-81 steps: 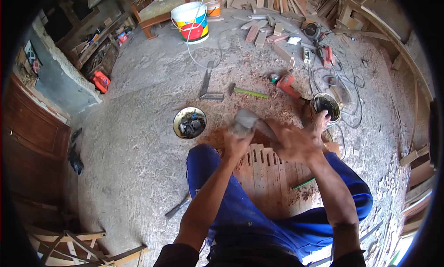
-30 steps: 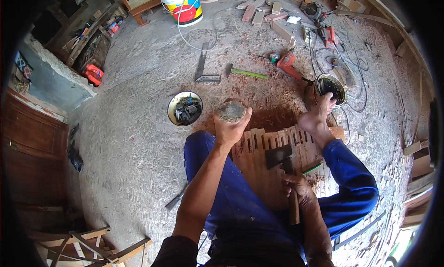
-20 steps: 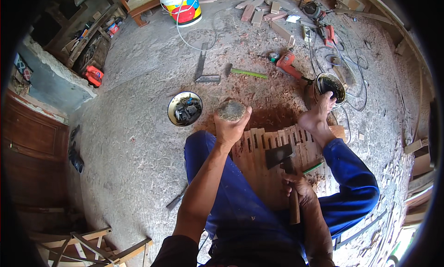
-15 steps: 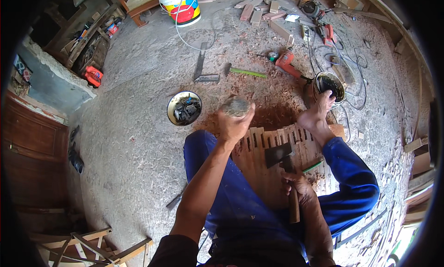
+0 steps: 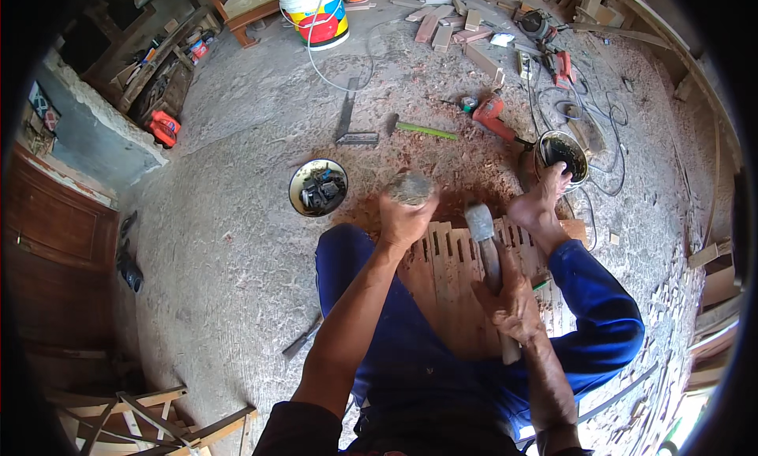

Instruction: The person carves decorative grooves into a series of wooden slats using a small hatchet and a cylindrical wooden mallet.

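My left hand (image 5: 404, 224) is closed around a round, rough, grey-brown block (image 5: 410, 189), whose blunt end faces up; its lower part is hidden. In my right hand (image 5: 517, 307) is a hatchet (image 5: 479, 222) with a wooden handle, its narrow metal head pointing away from me. Below the hatchet, between my legs, lie wooden boards (image 5: 446, 290) with rows of dark slots cut near their far ends. A green pencil-like stick (image 5: 540, 285) shows partly beside my right hand. The hatchet's broad side is not visible now.
Ahead lie a green-handled hammer (image 5: 426, 131), a metal square (image 5: 357, 138) and a red power drill (image 5: 493, 116). A bowl of metal parts (image 5: 318, 187) sits left of the boards. My right foot (image 5: 545, 199) rests against a bucket (image 5: 580, 152). A chisel-like tool (image 5: 302, 337) lies by my left leg.
The hatchet has turned in my right hand, from its broad blade showing to its narrow side up. My right hand has risen slightly. The left hand and block have barely moved.
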Available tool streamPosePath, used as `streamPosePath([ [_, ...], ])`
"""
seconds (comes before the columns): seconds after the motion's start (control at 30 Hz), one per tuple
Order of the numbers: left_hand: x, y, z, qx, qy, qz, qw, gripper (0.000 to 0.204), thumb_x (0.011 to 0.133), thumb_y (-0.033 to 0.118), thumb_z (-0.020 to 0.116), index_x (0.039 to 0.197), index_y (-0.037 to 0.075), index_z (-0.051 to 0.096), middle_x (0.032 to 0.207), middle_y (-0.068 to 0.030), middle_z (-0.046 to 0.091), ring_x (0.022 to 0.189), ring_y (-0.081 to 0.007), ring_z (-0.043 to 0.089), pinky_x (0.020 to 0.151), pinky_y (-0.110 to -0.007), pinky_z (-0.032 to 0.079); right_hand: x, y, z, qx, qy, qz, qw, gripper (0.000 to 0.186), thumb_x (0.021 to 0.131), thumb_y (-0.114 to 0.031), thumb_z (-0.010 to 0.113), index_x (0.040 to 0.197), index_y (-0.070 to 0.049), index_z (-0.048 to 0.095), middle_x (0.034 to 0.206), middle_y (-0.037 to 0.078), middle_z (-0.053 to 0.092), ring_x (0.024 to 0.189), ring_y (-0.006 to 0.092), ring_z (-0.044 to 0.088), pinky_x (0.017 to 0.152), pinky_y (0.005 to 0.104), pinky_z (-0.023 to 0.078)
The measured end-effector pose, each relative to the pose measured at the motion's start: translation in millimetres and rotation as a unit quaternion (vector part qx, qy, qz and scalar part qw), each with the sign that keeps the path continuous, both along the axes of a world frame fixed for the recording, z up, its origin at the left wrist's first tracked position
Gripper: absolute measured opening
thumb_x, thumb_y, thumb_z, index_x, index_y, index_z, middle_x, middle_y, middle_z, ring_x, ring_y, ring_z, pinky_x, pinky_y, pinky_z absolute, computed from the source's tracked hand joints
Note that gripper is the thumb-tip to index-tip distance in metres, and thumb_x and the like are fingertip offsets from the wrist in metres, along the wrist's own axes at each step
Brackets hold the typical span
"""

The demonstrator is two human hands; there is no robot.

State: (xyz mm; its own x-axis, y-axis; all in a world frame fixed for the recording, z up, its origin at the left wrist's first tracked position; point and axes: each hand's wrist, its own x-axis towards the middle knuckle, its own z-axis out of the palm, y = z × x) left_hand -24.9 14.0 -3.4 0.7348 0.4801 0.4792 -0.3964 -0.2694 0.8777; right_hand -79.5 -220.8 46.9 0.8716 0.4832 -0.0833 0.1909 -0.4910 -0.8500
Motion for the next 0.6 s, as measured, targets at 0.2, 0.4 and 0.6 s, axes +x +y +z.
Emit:
streamPosePath([
  [0.2, -5, 15, -12, 0.066, -0.022, 0.030, 0.997, 0.009, 0.081, 0.002, 0.076, 0.083, 0.002, 0.067, 0.078, -0.0048, 0.070, 0.070, -0.0166, 0.067, 0.067, -0.032, 0.053, 15, 22, 74, -0.028, -0.140, 0.046, 0.989, 0.064, 0.087, 0.000, 0.064, 0.145, 0.000, 0.039, 0.079, 0.016, 0.065, 0.064, 0.0274, 0.064, 0.064, 0.0420, 0.051],
  [0.4, 0, 7, -29, -0.354, -0.001, -0.126, 0.927, 0.019, 0.079, 0.000, 0.076, 0.097, 0.001, 0.068, 0.088, -0.0050, 0.071, 0.077, -0.0182, 0.068, 0.074, -0.031, 0.054, 22, 47, 117, -0.043, -0.312, 0.090, 0.945, 0.072, 0.080, 0.003, 0.062, 0.147, -0.004, 0.039, 0.093, 0.024, 0.069, 0.078, 0.0449, 0.066, 0.095, 0.0601, 0.043],
  [0.6, -4, 4, -27, -0.132, -0.012, -0.112, 0.985, 0.026, 0.077, -0.005, 0.073, 0.102, 0.001, 0.069, 0.096, -0.0076, 0.072, 0.088, -0.0166, 0.069, 0.081, -0.032, 0.055, 34, 59, 88, -0.270, -0.240, 0.185, 0.914, 0.073, 0.082, -0.004, 0.061, 0.151, -0.005, 0.035, 0.100, 0.023, 0.065, 0.081, 0.0415, 0.069, 0.072, 0.0491, 0.056],
])
